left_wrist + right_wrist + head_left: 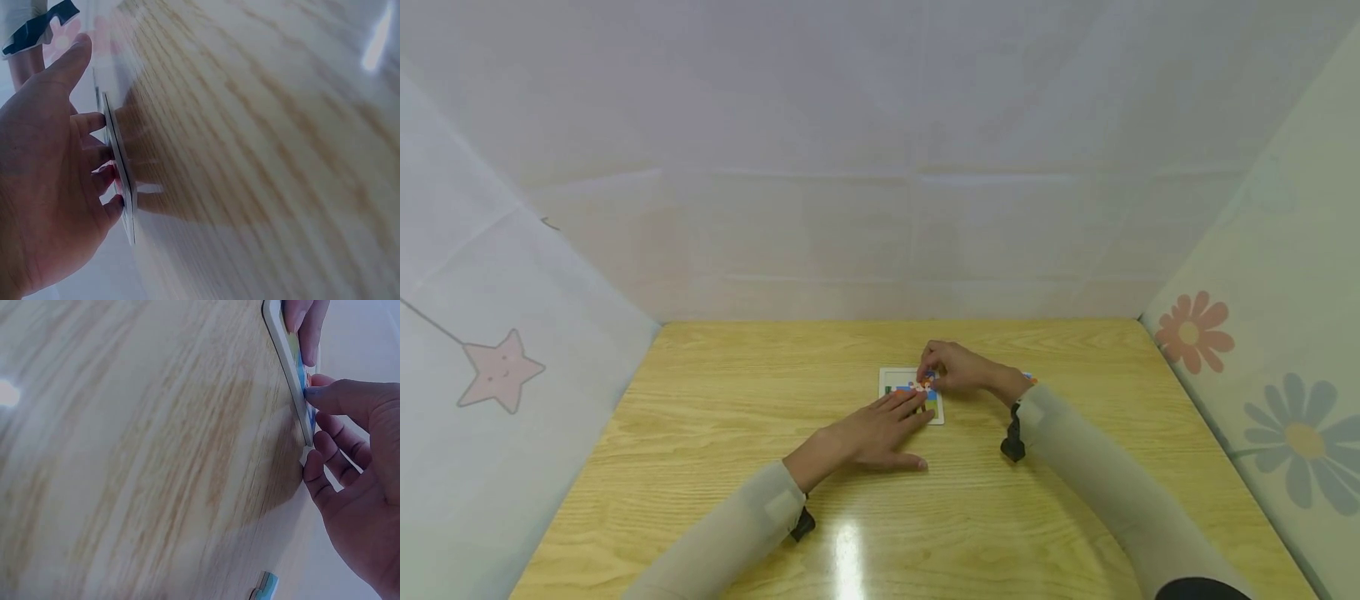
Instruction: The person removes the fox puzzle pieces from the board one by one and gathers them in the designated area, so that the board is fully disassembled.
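Star [501, 372]: pink, on the left wall [475, 217], at the far left of the frame.
Left hand [883, 435]: comes up from the lower left. Its fingers stretch out and touch the lower part of the picture board [898, 370]. The thumb points right over the table [715, 400]. It grips nothing.
Picture board: flat on the table, a bit right of and below the middle of the frame. It lies up and right from the left hand, and left and a little down from the right hand [962, 367]. Neither hand is nearer; both touch it. It looks wider side to side, but the slant hides which side is really longer.
Right hand: bent over the board's upper right part, thumb and pointer close together. No one can tell if they pinch a piece.
Small blue thing [1027, 376]: by the right wrist.
Flowers [1187, 333]: red and blue, far right.
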Tool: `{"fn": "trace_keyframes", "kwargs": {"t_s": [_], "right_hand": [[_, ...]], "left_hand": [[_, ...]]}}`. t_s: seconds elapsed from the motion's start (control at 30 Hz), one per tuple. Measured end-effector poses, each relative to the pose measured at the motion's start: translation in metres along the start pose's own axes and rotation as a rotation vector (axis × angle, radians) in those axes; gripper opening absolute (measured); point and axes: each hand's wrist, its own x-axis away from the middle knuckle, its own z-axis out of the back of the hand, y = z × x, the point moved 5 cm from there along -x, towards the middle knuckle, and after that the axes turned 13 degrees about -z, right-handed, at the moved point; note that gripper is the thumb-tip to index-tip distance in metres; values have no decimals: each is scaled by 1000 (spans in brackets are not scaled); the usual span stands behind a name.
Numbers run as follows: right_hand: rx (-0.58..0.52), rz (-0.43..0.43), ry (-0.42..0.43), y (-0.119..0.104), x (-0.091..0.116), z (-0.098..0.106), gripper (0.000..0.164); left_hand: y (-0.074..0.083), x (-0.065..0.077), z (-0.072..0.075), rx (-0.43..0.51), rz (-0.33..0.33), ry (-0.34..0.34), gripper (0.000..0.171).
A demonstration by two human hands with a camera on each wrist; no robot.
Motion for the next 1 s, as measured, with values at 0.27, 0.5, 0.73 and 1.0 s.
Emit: {"fn": "trace_keyframes", "kwargs": {"t_s": [0.27, 0.5, 0.73, 1.0], "right_hand": [[-17, -9, 2, -1, 1, 1, 21], [-35, -33, 16, -1, 4, 2, 20], [-78, -64, 51, 1, 5, 2, 25], [-127, -92, 82, 3, 6, 4, 32]], "left_hand": [[1, 1, 2, 8, 5, -1, 88], [1, 1, 2, 13, 5, -8, 88], [3, 2, 4, 17, 2, 3, 87], [4, 3, 6, 49, 7, 9, 86]]}}
